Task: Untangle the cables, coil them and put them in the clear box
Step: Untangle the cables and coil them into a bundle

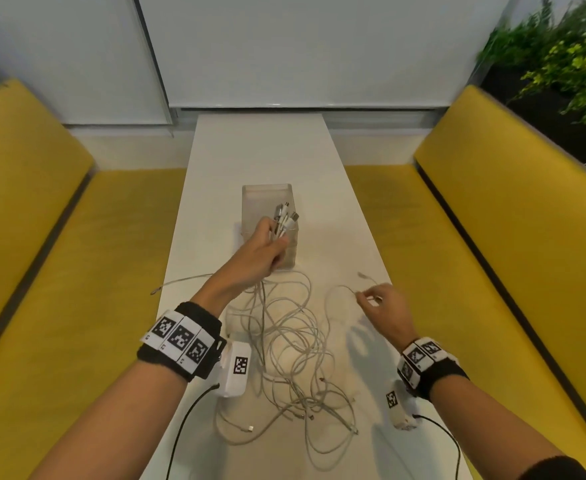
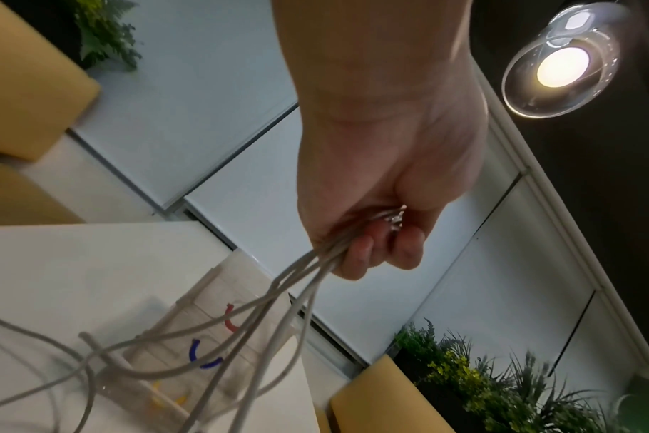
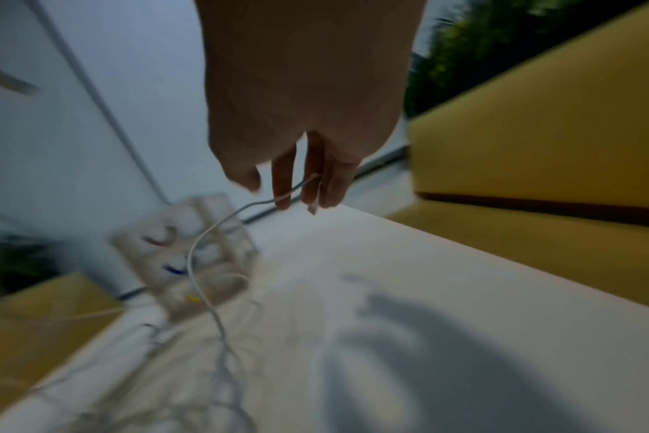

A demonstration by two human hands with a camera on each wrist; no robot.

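Note:
My left hand (image 1: 277, 244) is raised in front of the clear box (image 1: 267, 195) and grips a bundle of white cable ends. Their plugs (image 1: 284, 216) stick up above the fist. In the left wrist view the fingers (image 2: 360, 257) curl round those cables (image 2: 297, 293), which hang down toward the box (image 2: 212, 337). The strands fall into a tangle of white cables (image 1: 295, 358) on the white table (image 1: 260, 150). To the right, my right hand (image 1: 366, 299) pinches one thin cable near its plug (image 1: 361, 274). The blurred right wrist view shows that cable (image 3: 212, 231) running between the fingers (image 3: 282, 187).
Yellow benches (image 1: 59, 271) (image 1: 492, 254) flank the narrow table on both sides. One loose cable end (image 1: 156, 291) reaches the table's left edge. Plants (image 1: 568, 57) stand at the back right. The box has coloured marks on its compartments (image 2: 197, 354).

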